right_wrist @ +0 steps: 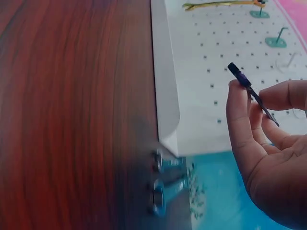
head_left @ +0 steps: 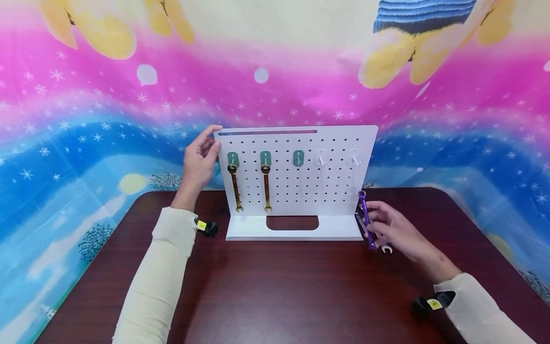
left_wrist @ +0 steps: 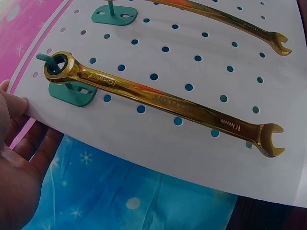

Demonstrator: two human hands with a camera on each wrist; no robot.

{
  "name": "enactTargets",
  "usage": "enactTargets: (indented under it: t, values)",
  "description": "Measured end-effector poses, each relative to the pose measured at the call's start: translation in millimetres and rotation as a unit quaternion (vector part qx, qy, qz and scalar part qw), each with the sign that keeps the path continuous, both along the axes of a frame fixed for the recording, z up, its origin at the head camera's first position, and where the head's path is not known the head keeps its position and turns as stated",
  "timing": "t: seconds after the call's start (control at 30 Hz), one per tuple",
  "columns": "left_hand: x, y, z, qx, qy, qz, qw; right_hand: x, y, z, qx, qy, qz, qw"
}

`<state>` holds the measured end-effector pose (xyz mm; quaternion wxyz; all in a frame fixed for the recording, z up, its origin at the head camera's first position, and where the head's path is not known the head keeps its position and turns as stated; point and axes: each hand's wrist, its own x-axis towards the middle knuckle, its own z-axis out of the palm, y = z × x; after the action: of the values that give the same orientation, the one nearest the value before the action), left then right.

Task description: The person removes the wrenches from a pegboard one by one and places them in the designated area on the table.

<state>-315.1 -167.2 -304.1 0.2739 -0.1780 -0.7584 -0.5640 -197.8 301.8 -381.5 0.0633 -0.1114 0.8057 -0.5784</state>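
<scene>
A white pegboard (head_left: 285, 191) stands upright on the table, and my left hand (head_left: 199, 157) grips its upper left corner between thumb and fingers. Two gold combination wrenches hang by their ring ends from green hooks on the left; the leftmost wrench (left_wrist: 168, 105) is marked 10mm. Beside the board's lower right edge, my right hand (head_left: 393, 229) pinches a purple wrench (head_left: 365, 215) between thumb and fingers. That wrench (right_wrist: 240, 75) appears nearly edge-on in the right wrist view. To the right, a third green hook (head_left: 298, 158) and two clear hooks (head_left: 320, 158) hold nothing.
More wrenches (right_wrist: 169, 190) lie on the table beyond the board's right side, partly behind my right hand in the head view; one silver open end (head_left: 386, 249) shows there. Behind the dark wooden table (head_left: 283, 286) hangs a colourful printed cloth (head_left: 301, 95).
</scene>
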Motion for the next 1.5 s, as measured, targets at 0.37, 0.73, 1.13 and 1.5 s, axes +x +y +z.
enactTargets:
  t: [0.37, 0.73, 1.13, 1.5]
  values:
    - [2.1, 0.1, 1.2, 0.007, -0.005, -0.001, 1.0000, -8.9, 32.0, -8.8, 0.050, -0.006, -0.004, 0.9987]
    - [0.9, 0.8, 1.0, 0.005, -0.003, -0.004, 1.0000, -22.9, 52.2, -15.8, 0.120, -0.044, -0.004, 0.9919]
    - [0.7, -0.1, 1.6, 0.003, -0.002, -0.003, 1.0000, -29.1, 58.2, -21.0, 0.171, -0.058, 0.004, 0.9835]
    - [1.0, -1.0, 1.5, 0.006, -0.008, -0.006, 0.9999, -34.2, 55.8, -22.7, 0.210, -0.067, 0.013, 0.9753]
